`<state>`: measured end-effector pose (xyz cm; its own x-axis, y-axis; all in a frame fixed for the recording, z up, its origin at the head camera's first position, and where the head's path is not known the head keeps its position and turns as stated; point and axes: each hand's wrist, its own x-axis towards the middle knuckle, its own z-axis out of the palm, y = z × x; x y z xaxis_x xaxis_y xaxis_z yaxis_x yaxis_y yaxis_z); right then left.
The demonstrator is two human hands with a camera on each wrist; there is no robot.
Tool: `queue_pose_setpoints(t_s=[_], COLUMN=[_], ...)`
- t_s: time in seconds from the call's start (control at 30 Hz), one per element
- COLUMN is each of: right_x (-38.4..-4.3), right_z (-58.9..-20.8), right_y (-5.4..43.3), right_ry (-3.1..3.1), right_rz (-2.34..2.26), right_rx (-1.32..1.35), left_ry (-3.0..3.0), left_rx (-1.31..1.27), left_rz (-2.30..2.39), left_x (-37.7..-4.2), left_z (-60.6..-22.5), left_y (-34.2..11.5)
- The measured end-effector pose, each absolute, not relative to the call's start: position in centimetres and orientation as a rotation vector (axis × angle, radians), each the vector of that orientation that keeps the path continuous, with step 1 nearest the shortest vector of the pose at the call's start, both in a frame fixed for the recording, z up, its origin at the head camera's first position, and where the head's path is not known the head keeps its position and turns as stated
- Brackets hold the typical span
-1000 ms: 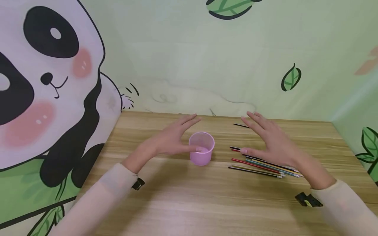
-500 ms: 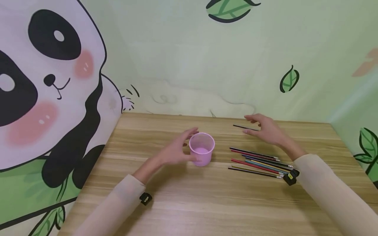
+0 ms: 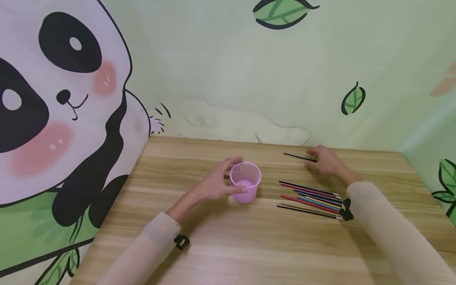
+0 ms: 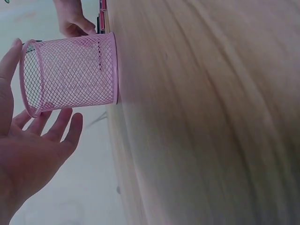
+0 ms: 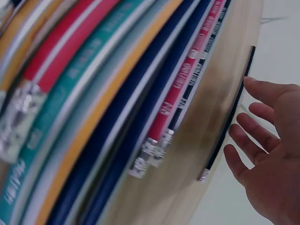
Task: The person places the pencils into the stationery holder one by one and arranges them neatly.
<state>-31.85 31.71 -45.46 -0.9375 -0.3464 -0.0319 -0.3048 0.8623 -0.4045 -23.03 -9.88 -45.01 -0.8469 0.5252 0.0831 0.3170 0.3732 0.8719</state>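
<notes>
A pink mesh pencil holder (image 3: 251, 194) stands upright on the wooden table, its mouth facing up. My left hand (image 3: 213, 184) is spread around its left side, thumb in front and fingers behind. In the left wrist view, the fingers and thumb of that hand (image 4: 33, 161) are loosely bent beside the holder (image 4: 70, 72), and firm contact cannot be made out. At the back, my right hand (image 3: 327, 161) is over the eraser end of a lone black pencil (image 3: 297, 156). The right wrist view has the thumb at this pencil (image 5: 228, 119), the fingers relaxed rather than closed round it.
Several pencils (image 3: 313, 202) in red, blue, yellow, teal and black lie side by side right of the holder, eraser ends to the right, under my right forearm. A wall (image 3: 213, 79) with panda and leaf drawings rises behind the table (image 3: 231, 245).
My left hand has come down and in around the pencil holder. My right hand has moved from above the pencil group to the lone black pencil behind, and lowered. The holder and pencils stay put.
</notes>
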Motion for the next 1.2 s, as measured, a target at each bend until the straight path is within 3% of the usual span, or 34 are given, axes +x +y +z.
queue_pose_setpoints(t_s=[1.2], right_x=[-32.2], right_z=[-46.2], right_y=[30.8], right_ry=[2.885], right_rz=[-0.661], right_rx=[-0.443], left_ry=[2.377], left_rx=[0.756], left_rz=[1.457], left_x=[-23.4], left_z=[-45.7], left_y=[-9.8])
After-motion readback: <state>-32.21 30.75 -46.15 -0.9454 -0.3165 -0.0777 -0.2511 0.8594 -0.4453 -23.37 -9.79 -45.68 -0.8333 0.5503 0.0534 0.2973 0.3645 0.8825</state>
